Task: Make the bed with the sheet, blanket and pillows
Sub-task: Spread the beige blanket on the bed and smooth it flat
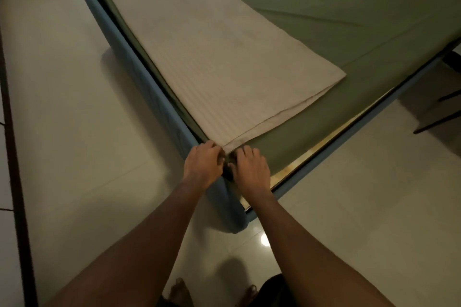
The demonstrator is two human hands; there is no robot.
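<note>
- Your left hand [203, 162], arm outstretched, pinches the folded blanket [224, 57] at the near corner of the bed [139, 77].
- Your right hand [252, 169] lies just beside it, fingers bent on the green sheet [324, 112]; grip unclear.

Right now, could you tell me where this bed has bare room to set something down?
The smooth green sheet lies bare right of the folded beige striped blanket, and in a narrower strip between the blanket's near end and the sheet's near edge. The near corner is crowded: left hand and right hand meet at the blanket's corner.
</note>
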